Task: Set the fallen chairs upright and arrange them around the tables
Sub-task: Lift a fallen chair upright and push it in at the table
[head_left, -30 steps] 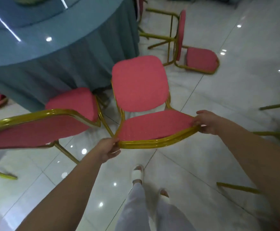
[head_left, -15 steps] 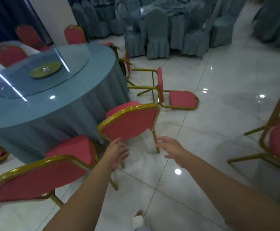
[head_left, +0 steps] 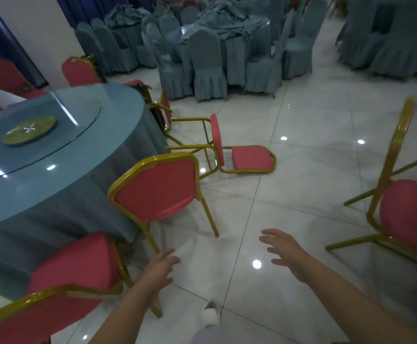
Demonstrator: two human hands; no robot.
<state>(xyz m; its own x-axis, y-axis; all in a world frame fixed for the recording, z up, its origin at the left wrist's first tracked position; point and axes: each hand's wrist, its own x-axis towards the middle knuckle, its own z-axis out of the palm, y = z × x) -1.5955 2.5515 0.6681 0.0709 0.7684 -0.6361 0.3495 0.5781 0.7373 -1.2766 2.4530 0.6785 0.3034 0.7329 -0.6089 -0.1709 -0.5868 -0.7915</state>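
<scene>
I am pulling both hands back: my left hand (head_left: 161, 265) and right hand (head_left: 283, 252), gripping the red chair (head_left: 156, 188) 1 second ago, are now hanging released, fingers spread. It is standing upright at the table (head_left: 53, 175); 1 fallen chair (head_left: 251, 157) is lying beyond, waiting.

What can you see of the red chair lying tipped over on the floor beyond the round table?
The fallen chair lies on its back on the glossy white tiled floor: red padded backrest flat on the tiles, red seat standing on edge, legs horizontal, pointing toward the round table. The frame looks like gold-painted metal tube. Only the floor clearly touches it; the left hand and right hand hang open, well short of it.
</scene>
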